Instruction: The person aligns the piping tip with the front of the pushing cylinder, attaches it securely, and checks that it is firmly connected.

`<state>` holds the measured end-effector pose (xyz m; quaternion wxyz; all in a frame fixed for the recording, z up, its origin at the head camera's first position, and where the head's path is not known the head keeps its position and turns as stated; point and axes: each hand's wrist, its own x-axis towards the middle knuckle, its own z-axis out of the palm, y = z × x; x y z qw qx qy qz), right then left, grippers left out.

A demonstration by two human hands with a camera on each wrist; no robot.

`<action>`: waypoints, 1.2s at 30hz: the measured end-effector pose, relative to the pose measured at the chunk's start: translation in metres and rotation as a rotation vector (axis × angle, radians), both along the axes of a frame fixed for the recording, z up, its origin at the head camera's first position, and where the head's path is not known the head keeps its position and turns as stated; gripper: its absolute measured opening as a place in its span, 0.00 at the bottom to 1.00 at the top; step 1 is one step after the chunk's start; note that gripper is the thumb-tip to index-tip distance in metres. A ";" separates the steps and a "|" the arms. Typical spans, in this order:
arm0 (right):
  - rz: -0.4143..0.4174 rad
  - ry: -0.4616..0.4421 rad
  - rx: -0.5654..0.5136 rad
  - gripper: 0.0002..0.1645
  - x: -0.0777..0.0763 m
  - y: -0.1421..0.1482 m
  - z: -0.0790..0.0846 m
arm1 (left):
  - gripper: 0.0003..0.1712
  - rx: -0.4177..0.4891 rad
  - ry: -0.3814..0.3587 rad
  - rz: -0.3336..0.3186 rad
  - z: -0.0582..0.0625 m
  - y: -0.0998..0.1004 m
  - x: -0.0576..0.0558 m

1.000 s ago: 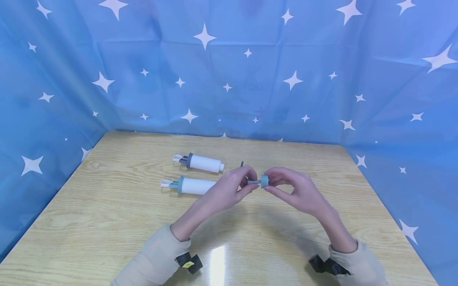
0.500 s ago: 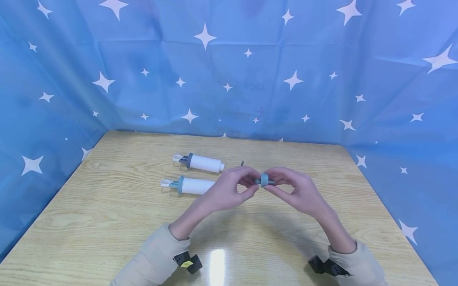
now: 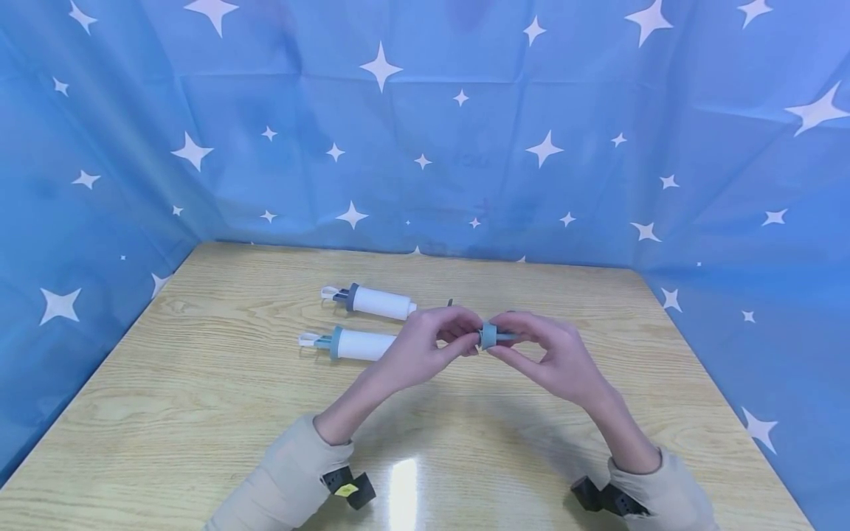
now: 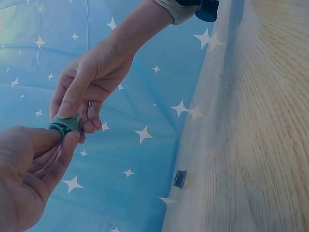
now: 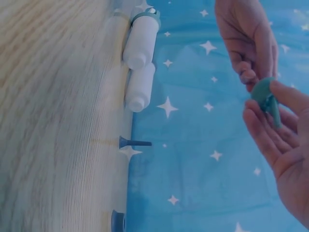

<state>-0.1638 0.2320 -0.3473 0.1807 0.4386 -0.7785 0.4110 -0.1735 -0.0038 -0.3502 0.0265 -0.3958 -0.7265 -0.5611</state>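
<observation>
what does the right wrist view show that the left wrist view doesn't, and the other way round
Only the right wrist view: two white cylinders and a dark blue stemmed piece upright on the table.

Only the left wrist view: the right arm's sleeve and a black device beside it.

Both: the left hand, the right hand, the teal piece between them, table, starred backdrop, and a short dark blue piece, probably the same one.

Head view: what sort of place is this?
Likely a staged workspace, perhaps for recording: a wood-grain table, blue star-patterned cloth behind it and along both sides, and black wrist devices.
</observation>
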 end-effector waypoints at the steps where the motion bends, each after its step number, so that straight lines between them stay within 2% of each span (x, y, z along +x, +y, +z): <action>1: 0.015 0.015 -0.009 0.30 0.000 -0.001 0.000 | 0.08 0.006 0.010 0.002 0.000 0.000 0.000; 4: 0.039 0.063 -0.026 0.26 -0.001 -0.002 -0.001 | 0.07 0.026 0.034 0.017 -0.001 0.002 0.000; 9: 0.035 0.088 -0.035 0.18 0.001 -0.005 -0.001 | 0.06 0.031 0.048 0.067 -0.003 0.003 0.001; 15: 0.042 0.059 -0.027 0.16 0.004 -0.007 -0.001 | 0.06 0.032 0.053 0.121 -0.005 0.005 0.002; 19: 0.043 0.009 -0.018 0.16 0.007 -0.006 0.001 | 0.06 0.035 0.058 0.138 -0.006 0.006 0.002; 25: 0.047 -0.027 -0.012 0.17 0.009 -0.006 0.002 | 0.05 0.021 0.055 0.128 -0.005 0.006 0.002; 32: 0.046 0.006 -0.029 0.15 0.005 -0.005 0.000 | 0.06 -0.051 0.032 0.091 0.001 0.000 0.002; 36: 0.026 0.022 -0.036 0.17 0.004 -0.003 -0.002 | 0.06 -0.085 0.047 0.079 0.001 -0.003 0.000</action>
